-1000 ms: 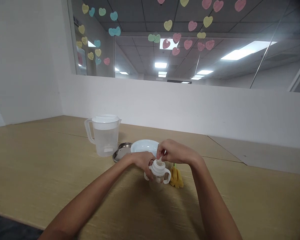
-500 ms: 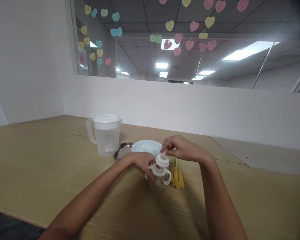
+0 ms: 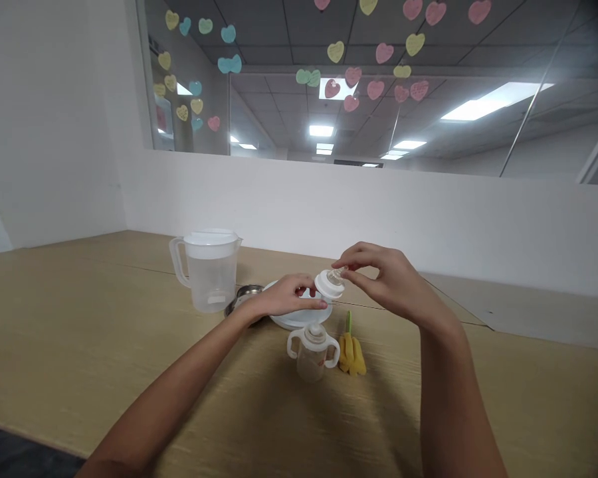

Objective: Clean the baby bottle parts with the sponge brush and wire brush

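Pinching the clear nipple [image 3: 336, 274] between thumb and fingertips of the right hand [image 3: 398, 285], with its white ring [image 3: 329, 284] tilted and held up in the air, apart from the bottle [image 3: 311, 364]. Best to grip gently, since soft rubber may flex or slip, and to shift the hold to the firmer ring for any turning or pressing. Near that ring, left hand [image 3: 279, 297] with thumb and fingers apart, not clamped on the bottle; from this angle, impossible to tell whether touching the ring. Wise to steady the ring with that hand by its outer edge, clear of the nipple tip.

Below, standing upright on the table [image 3: 54, 332], the bottle with its two side handles, held by neither hand. Just beside it, a yellow sponge [image 3: 353, 356] with a green handle [image 3: 349, 321]; just behind, a pale bowl [image 3: 301, 322]. Farther left, a metal tray [image 3: 250, 290] and a lidded jug [image 3: 212, 273]. Worth moving with low, slow wrists, to avoid knocking the light bottle or catching the bowl's rim.
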Available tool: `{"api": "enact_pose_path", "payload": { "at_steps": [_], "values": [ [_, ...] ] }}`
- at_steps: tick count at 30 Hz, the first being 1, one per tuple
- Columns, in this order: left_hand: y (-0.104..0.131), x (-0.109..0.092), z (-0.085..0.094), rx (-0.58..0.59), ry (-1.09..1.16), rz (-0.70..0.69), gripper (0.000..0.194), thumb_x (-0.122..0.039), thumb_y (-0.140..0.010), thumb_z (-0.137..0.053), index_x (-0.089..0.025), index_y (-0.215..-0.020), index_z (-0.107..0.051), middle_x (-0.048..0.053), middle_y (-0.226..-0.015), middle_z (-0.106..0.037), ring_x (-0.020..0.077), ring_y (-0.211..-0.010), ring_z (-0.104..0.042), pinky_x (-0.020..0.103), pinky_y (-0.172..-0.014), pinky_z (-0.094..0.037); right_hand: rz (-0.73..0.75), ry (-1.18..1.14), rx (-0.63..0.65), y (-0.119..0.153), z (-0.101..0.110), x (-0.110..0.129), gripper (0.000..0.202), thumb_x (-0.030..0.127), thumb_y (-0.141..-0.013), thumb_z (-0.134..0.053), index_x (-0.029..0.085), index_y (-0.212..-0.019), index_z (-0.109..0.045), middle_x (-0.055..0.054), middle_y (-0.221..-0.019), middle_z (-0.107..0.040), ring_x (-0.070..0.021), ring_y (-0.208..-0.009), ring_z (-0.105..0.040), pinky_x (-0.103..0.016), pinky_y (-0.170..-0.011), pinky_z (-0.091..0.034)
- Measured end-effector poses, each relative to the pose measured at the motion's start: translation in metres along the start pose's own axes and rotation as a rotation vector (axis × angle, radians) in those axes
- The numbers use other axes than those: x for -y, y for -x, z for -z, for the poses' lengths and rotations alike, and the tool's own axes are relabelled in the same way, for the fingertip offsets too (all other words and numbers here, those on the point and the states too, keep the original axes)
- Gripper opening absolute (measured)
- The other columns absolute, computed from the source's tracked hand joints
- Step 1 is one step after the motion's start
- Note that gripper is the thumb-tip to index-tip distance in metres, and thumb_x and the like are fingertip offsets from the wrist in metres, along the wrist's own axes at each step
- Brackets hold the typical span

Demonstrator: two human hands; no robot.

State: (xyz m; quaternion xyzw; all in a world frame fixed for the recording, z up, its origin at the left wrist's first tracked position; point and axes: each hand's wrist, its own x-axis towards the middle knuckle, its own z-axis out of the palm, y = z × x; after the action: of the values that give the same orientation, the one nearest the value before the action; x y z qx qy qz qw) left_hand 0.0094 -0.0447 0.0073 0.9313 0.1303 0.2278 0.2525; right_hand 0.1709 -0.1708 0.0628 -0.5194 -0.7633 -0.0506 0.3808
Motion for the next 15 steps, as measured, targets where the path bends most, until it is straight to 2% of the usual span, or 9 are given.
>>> {"api": "enact_pose_path", "payload": {
  "at_steps": [3, 6, 11, 15],
  "values": [
    [-0.003, -0.002, -0.002, -0.081, 0.087, -0.044, 0.030, -0.039, -0.079, -0.052, -0.015, -0.091, -0.064, 0.004, -0.092, -0.057, 0.0139, -0.081, -0.048, 0.024, -0.071, -0.037, 0.011, 0.006, -0.073, -0.002, -0.003, -0.001, 0.018, 0.024, -0.080, -0.051, 0.021, -0.087, -0.068, -0.004, -0.091, -0.062, -0.0170, -0.080, -0.058, -0.029, -0.067, -0.046],
    [-0.004, 0.004, 0.001, -0.169, 0.062, -0.013, 0.031, -0.040, -0.079, -0.052, -0.015, -0.088, -0.067, 0.004, -0.083, -0.057, 0.0135, -0.076, -0.048, 0.024, -0.069, -0.037, 0.002, 0.019, -0.122, -0.003, -0.005, -0.003, 0.017, 0.023, -0.080, -0.052, 0.021, -0.085, -0.068, -0.004, -0.090, -0.062, -0.0160, -0.079, -0.058, -0.027, -0.065, -0.047],
    [-0.005, 0.032, 0.008, -0.288, -0.034, 0.089, 0.033, -0.043, -0.077, -0.054, -0.015, -0.083, -0.070, 0.002, -0.073, -0.056, 0.0124, -0.069, -0.046, 0.023, -0.064, -0.035, -0.032, 0.071, -0.263, -0.001, 0.000, -0.009, 0.016, 0.027, -0.079, -0.054, 0.021, -0.085, -0.068, -0.004, -0.089, -0.063, -0.0158, -0.074, -0.058, -0.028, -0.062, -0.047],
    [-0.005, 0.052, 0.005, -0.281, -0.106, 0.135, 0.034, -0.044, -0.079, -0.051, -0.015, -0.082, -0.069, 0.003, -0.073, -0.058, 0.0131, -0.070, -0.048, 0.023, -0.064, -0.035, -0.068, 0.108, -0.310, 0.002, 0.006, -0.012, 0.019, 0.033, -0.079, -0.054, 0.022, -0.085, -0.068, -0.004, -0.087, -0.062, -0.0157, -0.071, -0.058, -0.030, -0.063, -0.047]
  ]
}}
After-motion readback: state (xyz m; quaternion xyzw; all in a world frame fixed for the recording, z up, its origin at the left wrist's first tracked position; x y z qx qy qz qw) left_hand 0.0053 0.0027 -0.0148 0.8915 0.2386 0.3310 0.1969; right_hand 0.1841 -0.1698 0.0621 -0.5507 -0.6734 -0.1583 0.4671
